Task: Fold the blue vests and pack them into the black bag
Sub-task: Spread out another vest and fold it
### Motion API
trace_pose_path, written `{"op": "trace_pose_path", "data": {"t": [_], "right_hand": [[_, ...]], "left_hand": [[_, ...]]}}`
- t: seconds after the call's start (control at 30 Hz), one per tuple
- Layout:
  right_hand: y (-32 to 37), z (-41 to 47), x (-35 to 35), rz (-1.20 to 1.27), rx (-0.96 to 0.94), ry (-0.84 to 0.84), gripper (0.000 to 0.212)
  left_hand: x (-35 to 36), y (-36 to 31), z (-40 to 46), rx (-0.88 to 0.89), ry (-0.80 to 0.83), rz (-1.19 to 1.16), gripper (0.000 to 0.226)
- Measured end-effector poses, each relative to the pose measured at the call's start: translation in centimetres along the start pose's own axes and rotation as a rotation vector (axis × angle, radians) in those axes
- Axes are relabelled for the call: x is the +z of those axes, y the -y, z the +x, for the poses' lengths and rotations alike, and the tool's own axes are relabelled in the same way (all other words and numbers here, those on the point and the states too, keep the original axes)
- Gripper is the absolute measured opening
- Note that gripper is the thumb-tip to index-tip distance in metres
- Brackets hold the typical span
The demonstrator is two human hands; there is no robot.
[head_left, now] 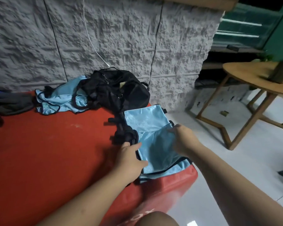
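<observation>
Red padded mat [47, 152], lower frame: thin, limp, slippery light-blue mesh vest [155, 144]; left hand [131, 158] pinching its black-trimmed edge, right hand [184, 140] gripping the fold — best held at hems.

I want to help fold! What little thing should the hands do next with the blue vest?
Probably flatten the fold: the right hand holds a flap of the blue vest partly turned over, while the left hand holds its left edge.

Bare red mat [47, 152] left; black bag [121, 88] and wall [104, 38] behind.
</observation>
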State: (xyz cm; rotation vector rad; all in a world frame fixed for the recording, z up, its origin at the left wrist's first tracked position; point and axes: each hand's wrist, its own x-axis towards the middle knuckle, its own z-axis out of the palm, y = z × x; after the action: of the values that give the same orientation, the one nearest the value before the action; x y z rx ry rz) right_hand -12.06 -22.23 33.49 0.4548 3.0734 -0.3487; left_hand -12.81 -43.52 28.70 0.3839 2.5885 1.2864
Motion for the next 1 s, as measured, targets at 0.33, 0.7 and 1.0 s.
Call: {"op": "trace_pose_path", "data": {"t": [0.33,0.7,1.0], "right_hand": [[-0.6,-0.4,3.7,-0.102,-0.044,-0.277,0.04],[0.5,-0.5,10.2,-0.224,-0.042,0.057,0.076],[3.7,0.5,8.2,-0.229,-0.018,-0.023,0.071]], "left_hand": [[0.9,1.8,0.0,-0.077,0.032,0.141,0.069],[0.4,3.5,-0.9,-0.001,0.123,0.203,0.055],[-11.6,5.6,-3.3,-0.02,0.081,0.224,0.036]]}}
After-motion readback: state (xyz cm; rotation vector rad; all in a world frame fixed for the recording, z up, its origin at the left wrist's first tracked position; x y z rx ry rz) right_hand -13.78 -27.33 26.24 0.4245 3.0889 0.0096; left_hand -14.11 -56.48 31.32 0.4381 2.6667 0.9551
